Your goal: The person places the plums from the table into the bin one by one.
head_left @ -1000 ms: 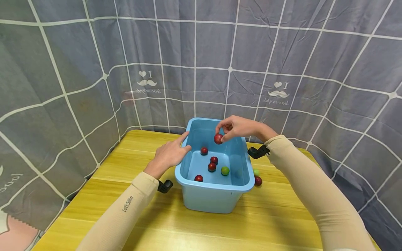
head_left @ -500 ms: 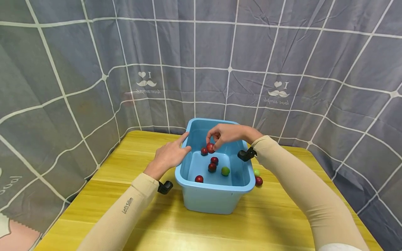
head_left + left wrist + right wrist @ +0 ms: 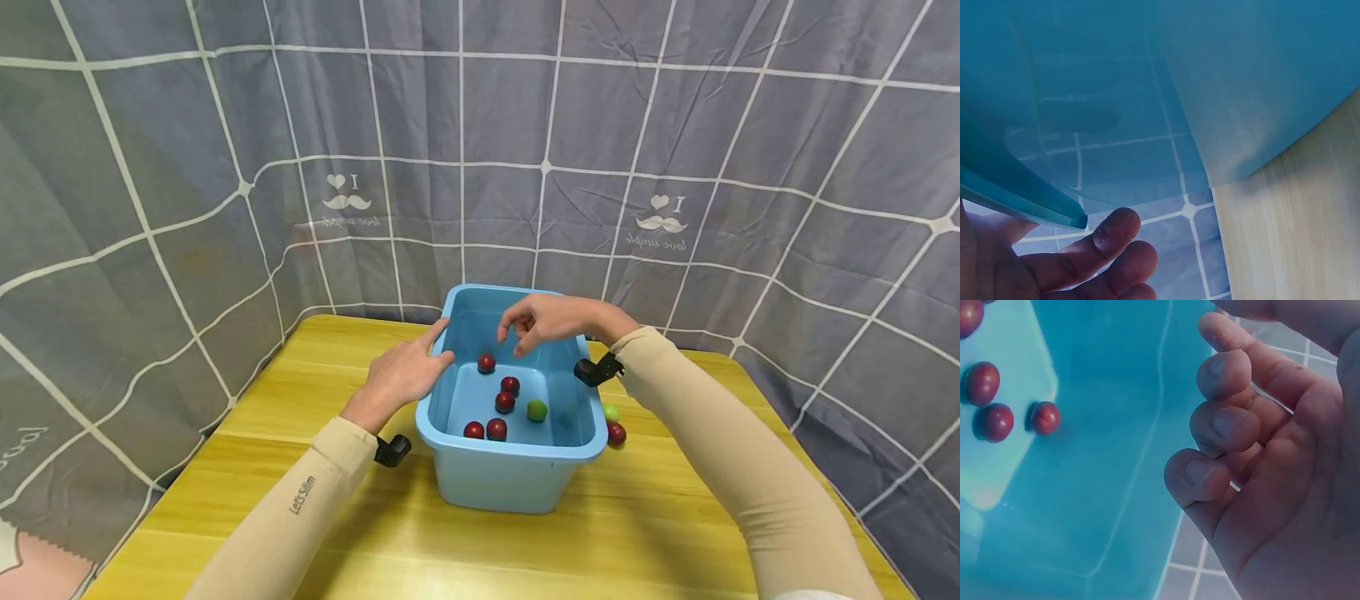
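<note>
A blue plastic tub [image 3: 495,452] stands on the table with several dark red plum-like fruits [image 3: 505,402] and one round green fruit [image 3: 537,410] on its floor. My left hand [image 3: 401,372] holds the tub's left rim, thumb and index finger over the edge; in the left wrist view its other fingers [image 3: 1116,231] sit below the rim outside. Above the tub's right half hovers my right hand [image 3: 551,321], fingers loosely bent and nothing between them. The right wrist view shows its fingertips [image 3: 1222,422] apart from the red fruits [image 3: 1044,417] lower in the tub.
Against the tub's outer right side, a red fruit [image 3: 616,434] and a light green fruit [image 3: 611,413] lie on the yellow wooden table [image 3: 360,542]. Grey checked curtain [image 3: 420,150] surrounds the table's back and sides.
My right hand carried a red fruit left and down into the tub and let it go. That fruit now lies near the front wall beside another. The left hand stayed on the rim.
</note>
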`<state>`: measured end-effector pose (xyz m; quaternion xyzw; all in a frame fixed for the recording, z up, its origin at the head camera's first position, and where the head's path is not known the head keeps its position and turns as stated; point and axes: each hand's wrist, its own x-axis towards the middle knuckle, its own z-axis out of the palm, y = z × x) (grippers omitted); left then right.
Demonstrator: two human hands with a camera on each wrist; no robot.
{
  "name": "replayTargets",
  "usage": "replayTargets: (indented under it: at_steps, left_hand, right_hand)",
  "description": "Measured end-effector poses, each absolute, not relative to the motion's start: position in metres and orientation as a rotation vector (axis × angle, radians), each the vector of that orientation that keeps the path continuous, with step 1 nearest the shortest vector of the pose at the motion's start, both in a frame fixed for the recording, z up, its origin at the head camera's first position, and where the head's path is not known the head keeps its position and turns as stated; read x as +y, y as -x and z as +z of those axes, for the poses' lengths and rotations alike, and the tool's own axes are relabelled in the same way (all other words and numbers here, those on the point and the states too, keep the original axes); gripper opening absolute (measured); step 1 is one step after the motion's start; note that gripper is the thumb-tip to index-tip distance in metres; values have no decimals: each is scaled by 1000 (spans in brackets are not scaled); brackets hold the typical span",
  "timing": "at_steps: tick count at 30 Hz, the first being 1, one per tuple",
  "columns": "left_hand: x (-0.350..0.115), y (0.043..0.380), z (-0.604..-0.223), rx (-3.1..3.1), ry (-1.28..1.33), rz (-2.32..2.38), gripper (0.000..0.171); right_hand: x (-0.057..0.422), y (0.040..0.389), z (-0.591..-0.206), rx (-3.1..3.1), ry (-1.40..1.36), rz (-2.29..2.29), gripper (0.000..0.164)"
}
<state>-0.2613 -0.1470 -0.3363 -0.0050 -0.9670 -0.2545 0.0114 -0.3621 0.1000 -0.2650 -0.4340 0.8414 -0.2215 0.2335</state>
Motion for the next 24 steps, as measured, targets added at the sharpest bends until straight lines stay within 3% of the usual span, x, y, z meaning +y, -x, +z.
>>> replayTargets:
  at_steps: [24]
  left_hand:
    - [-148,260,-337,-3025,18,-772,67]
  right_hand:
    - [195,337,-271,2436,1085,-1115,28]
